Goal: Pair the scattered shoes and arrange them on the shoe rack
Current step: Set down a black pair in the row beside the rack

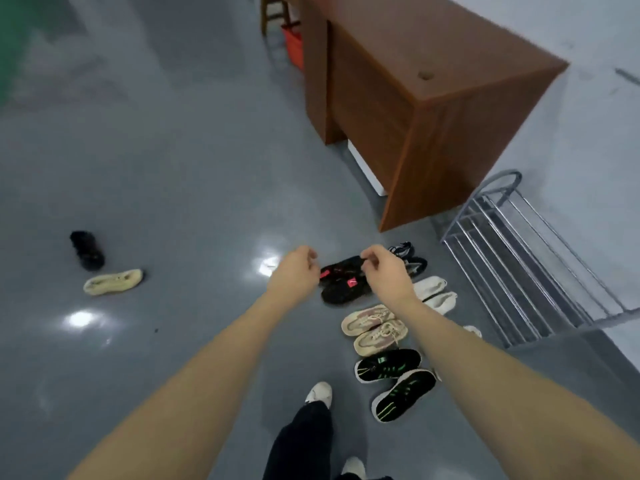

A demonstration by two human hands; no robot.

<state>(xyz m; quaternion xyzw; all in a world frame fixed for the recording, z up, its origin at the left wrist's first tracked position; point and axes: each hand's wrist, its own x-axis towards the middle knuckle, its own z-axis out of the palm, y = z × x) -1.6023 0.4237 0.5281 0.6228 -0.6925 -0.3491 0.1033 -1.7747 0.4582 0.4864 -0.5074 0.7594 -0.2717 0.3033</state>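
Both arms are seen stretched forward over the grey floor (173, 168), the left hand (296, 268) and the right hand (381, 268) loosely curled and nothing held in either, though the right hand's fingertips overlap the far shoe of the black pair with red tags (343, 282) and contact cannot be told. That pair lies just beyond and between the hands, its long axes running left to right. Four more pairs are lined up beside it: black-and-white sneakers (410, 259), white shoes (434, 294), beige lace-ups (375, 329) and black shoes with green stripes (396, 382). The metal shoe rack (519, 265), apparently bare, stands to the right, nearer the right hand. Two strays, a black shoe (86, 250) and a cream shoe (112, 282), are left well apart to the left, nearer the left hand.
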